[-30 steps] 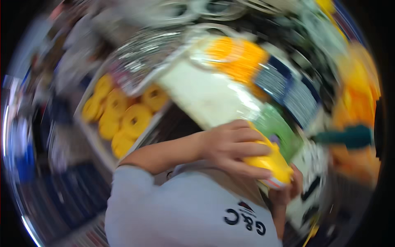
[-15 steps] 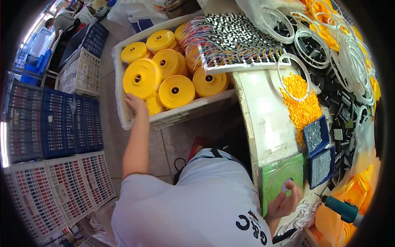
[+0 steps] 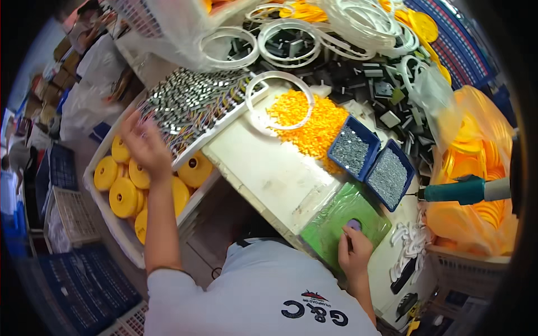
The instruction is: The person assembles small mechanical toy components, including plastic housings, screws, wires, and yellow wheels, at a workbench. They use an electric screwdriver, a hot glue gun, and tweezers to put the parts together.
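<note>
My left hand (image 3: 147, 147) is raised over the near left end of a white tray of small metal-and-black parts with coloured wires (image 3: 193, 103). Its fingers are apart and somewhat blurred, with nothing visible held. Below it stands a white crate (image 3: 126, 246) of round yellow spool-like discs (image 3: 123, 197). My right hand (image 3: 356, 255) rests over a green pad (image 3: 322, 231), its fingers curled together. A small purple thing (image 3: 354, 224) shows at the fingertips; whether it is held or worn on a finger I cannot tell.
Two blue bins (image 3: 388, 175) of small metal pieces stand beyond the pad, beside loose orange pieces (image 3: 308, 120). White rings (image 3: 280, 101) and black parts cover the far side. At right, a teal power screwdriver (image 3: 459, 191) points inward near bagged orange parts (image 3: 476, 168).
My view has swung right toward the bench. My left hand has left the crate's edge and risen to the wired parts. The right hand stays at the green pad, fingers now more curled.
</note>
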`<state>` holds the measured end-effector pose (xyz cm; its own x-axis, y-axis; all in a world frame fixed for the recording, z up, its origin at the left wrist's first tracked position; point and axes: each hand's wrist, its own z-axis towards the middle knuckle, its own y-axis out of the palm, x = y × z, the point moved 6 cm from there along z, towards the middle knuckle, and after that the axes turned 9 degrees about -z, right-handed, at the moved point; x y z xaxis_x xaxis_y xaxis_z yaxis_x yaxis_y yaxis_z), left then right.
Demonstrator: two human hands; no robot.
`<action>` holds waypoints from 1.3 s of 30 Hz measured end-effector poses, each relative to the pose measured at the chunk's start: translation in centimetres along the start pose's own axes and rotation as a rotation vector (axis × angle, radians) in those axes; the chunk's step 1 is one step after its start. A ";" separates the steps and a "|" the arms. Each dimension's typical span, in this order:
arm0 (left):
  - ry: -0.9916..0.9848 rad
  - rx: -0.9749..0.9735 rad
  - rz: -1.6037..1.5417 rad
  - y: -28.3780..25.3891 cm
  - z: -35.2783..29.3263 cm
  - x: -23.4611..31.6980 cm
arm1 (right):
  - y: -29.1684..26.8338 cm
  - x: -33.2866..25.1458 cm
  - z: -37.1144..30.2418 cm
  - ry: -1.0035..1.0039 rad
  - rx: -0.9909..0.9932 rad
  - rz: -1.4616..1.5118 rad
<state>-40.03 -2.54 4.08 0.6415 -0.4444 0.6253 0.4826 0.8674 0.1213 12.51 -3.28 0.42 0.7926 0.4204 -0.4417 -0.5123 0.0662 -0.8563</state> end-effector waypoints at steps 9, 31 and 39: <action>0.385 -0.776 0.253 30.2 9.8 -7.6 | 1.0 2.1 -0.5 0.108 0.152 0.014; 0.563 -1.025 1.330 41.9 28.0 -31.9 | 0.8 2.6 -0.7 0.195 -0.010 -0.126; 0.481 -1.022 1.364 38.7 25.6 -31.6 | -8.2 10.7 0.6 0.429 0.480 -0.416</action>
<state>-56.88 50.84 8.80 0.8784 0.2235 -0.4224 -0.4708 0.2524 -0.8454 24.97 1.25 2.85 0.9604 -0.1071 -0.2573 -0.1529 0.5694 -0.8077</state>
